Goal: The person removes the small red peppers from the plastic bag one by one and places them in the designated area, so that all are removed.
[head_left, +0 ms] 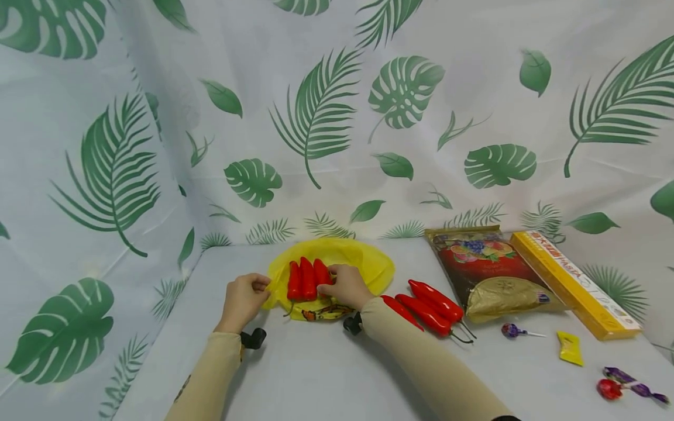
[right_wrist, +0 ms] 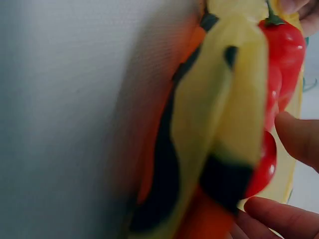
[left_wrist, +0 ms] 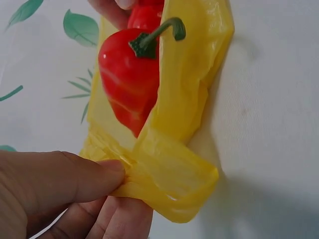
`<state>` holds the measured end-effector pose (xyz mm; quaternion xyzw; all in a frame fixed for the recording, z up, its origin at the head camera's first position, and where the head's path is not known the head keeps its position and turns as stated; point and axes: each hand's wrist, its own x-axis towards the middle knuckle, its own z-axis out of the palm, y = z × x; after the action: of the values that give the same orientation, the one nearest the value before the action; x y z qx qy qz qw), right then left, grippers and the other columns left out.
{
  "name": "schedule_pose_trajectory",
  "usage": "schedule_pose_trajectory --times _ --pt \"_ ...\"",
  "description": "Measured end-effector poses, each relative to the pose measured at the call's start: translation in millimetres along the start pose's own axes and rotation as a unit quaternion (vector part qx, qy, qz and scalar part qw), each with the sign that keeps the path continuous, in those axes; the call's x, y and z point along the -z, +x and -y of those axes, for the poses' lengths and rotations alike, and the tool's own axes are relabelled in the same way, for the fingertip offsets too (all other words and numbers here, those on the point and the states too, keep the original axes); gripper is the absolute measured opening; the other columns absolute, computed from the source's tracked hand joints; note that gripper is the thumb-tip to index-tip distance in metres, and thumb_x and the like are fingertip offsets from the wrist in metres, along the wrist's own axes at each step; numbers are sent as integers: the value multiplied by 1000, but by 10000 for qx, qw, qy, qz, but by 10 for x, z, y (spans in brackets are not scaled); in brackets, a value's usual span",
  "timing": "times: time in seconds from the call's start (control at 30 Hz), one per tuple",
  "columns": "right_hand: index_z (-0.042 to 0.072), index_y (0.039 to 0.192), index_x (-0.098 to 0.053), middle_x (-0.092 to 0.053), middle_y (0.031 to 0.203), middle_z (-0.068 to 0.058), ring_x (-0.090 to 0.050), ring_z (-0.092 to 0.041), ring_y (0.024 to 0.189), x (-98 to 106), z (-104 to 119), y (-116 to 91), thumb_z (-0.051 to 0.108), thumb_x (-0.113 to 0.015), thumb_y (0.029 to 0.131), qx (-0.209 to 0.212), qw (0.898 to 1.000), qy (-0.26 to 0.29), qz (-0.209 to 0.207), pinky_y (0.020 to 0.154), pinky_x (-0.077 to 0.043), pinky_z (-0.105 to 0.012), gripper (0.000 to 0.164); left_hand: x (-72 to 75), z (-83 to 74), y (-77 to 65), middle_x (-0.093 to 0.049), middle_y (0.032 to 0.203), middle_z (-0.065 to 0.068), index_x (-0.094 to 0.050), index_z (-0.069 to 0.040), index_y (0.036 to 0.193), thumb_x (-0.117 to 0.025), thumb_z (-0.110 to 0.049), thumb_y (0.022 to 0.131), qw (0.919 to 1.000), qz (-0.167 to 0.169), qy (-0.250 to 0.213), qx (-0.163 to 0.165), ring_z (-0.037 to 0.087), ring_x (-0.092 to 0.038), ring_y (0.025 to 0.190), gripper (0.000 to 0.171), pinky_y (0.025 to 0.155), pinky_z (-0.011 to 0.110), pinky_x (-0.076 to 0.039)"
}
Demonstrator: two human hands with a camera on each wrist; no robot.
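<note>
A yellow plastic bag (head_left: 363,257) with an orange and black print lies spread at the middle back of the table. Three red peppers (head_left: 302,280) sit side by side in its opening, one green stem (left_wrist: 174,27) pointing out toward the near side. My left hand (head_left: 243,301) pinches the bag's left edge between thumb and fingers, the film bunched there in the left wrist view. With thumb and fingers on either side, my right hand (head_left: 344,285) grips the rightmost pepper (right_wrist: 266,167) in the bag; part of that pepper hides behind the printed film.
More red peppers (head_left: 429,313) lie right of the bag, partly behind my right forearm. Beyond them are a dark red and gold pouch (head_left: 484,275) and a yellow pasta box (head_left: 579,286). Lollipops (head_left: 511,330) and a yellow wrapped candy (head_left: 570,348) lie at the right.
</note>
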<state>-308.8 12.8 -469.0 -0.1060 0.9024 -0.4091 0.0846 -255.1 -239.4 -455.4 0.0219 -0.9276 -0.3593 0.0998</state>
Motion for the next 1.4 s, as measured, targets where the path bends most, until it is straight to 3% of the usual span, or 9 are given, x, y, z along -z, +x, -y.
schedule_pose_trajectory --times 0.33,0.57,0.9,1.03,1.13,1.23,1.3,1.4 --pt "3 132 -69 -74 107 -7 -64 -20 88 -18 28 19 16 -79 90 55 9995 128 -267 82 -61 -31 46 -17 -26 -22 -77 94 12 -78 -3 103 -77 -2 88 9999 66 -71 80 19 -70 81 16 72 31 -62" --pt "6 131 -71 -75 109 -5 -64 -19 91 53 54 -131 16 -78 90 139 9992 166 -334 84 -61 -31 43 -49 -17 -56 -77 94 12 -78 -3 103 -76 -3 87 9999 49 -84 81 20 -71 83 16 73 32 -62" --pt "3 136 -68 -74 129 -12 -69 -23 109 195 55 -614 19 -80 91 895 9946 -244 -455 96 -62 -40 49 81 89 -62 -78 94 13 -79 -3 104 -76 -4 87 9999 -111 59 29 22 -71 83 17 72 33 -61" --pt "3 138 -66 -74 127 -12 -67 -19 96 263 -32 -886 19 -81 90 1019 9926 -506 -415 82 -62 -32 52 105 95 -69 -77 96 14 -78 -2 106 -74 -4 88 9999 -38 58 112 22 -70 84 18 71 32 -61" --pt "4 136 -68 -76 119 -9 -59 -14 82 330 -151 -1094 19 -83 88 1029 9909 -721 -485 67 -53 -22 52 95 84 -83 -77 96 13 -78 -3 106 -75 -4 88 9997 16 78 211 22 -69 84 18 72 32 -61" --pt "3 132 -70 -77 116 -8 -57 -13 78 389 -286 -1275 16 -85 85 1004 9886 -914 -653 62 -50 -19 51 91 81 -97 -77 96 13 -78 -3 105 -75 -5 88 9997 -7 110 232 22 -69 84 17 73 32 -61" --pt "3 129 -72 -77 118 -8 -59 -12 83 421 -366 -1384 16 -87 83 947 9867 -1074 -773 66 -55 -21 50 97 82 -106 -77 96 13 -78 -3 104 -75 -5 88 9997 -36 123 195 22 -69 85 17 73 34 -61" --pt "3 127 -73 -77 121 -8 -66 -15 93 445 -460 -1520 15 -89 80 898 9841 -1277 -842 79 -64 -34 51 111 92 -114 -77 96 13 -78 -3 105 -75 -6 89 9998 -54 115 169 22 -70 85 17 74 35 -61"
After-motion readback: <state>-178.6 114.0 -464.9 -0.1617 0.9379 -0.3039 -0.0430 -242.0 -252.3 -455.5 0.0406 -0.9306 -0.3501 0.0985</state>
